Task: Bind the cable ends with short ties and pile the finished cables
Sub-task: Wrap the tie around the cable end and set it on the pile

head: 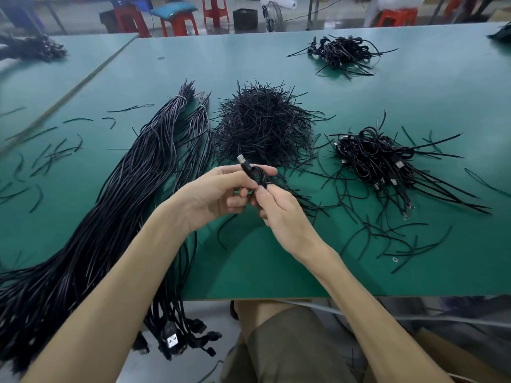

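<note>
Black crate (244, 16) on the floor beyond the table (249, 266); contents not discernible.

Long cable bundle (132, 194) lies along the left side and overhangs the near edge, its plugs dangling below. Bare green surface lies between the hands and the near edge. Loose ties (401, 239) are scattered to the right.

Heap of short ties (262, 125) sits just behind the hands. Pile of finished cables (387, 164) lies to the right, and a farther pile (343, 53) lies near the back.

Cable (258, 175) is held above the table centre: black, folded into a small coil, with the silver-tipped USB plug (243, 161) pointing up and away.

Left hand (218, 192): fingers curled round the coil, thumb on top. Right hand (279, 214): fingers narrow, thumb and forefinger pinching the coil from below.
</note>
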Available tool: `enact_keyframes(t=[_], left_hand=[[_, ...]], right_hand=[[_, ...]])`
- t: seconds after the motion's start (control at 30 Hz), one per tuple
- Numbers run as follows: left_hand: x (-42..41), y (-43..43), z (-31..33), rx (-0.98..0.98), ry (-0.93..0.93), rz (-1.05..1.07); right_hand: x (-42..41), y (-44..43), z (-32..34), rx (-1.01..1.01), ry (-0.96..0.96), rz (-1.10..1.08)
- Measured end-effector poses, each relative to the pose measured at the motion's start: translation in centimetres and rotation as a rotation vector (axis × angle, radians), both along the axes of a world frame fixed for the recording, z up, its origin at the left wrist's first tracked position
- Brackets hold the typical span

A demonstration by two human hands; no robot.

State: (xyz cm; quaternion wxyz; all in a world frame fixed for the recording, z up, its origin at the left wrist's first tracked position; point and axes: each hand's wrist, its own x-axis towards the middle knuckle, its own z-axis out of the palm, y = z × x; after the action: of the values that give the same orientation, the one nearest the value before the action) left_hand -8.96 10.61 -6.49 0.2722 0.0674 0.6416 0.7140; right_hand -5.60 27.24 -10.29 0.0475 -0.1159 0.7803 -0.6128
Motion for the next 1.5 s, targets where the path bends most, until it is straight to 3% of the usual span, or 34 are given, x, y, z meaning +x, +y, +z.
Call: enact_keyframes(t=[0.33, 0.67, 0.8, 1.2, 1.5], left_hand=[[0.2, -0.6, 0.1, 0.038, 0.023, -0.062], [1.0, -0.6, -0.1, 0.094, 0.066, -0.223], [0.9, -0.6, 0.0, 0.028, 0.113, -0.267], [1.9, -0.1, 1.0, -0.317, 0.386, -0.061], [2.3, 0.6, 0.1, -0.373, 0.5, 0.045]], right_hand=[[0.3, 0.3, 0.6, -0.054, -0.018, 0.015], [0.7, 0.3, 1.6, -0.237, -0.084, 0.052], [0.5, 0.5, 1.4, -0.262, -0.117, 0.092], [0.3, 0.3, 0.8, -0.22, -0.06, -0.041], [0.2, 0.2, 0.7, -0.194, -0.024, -0.125]])
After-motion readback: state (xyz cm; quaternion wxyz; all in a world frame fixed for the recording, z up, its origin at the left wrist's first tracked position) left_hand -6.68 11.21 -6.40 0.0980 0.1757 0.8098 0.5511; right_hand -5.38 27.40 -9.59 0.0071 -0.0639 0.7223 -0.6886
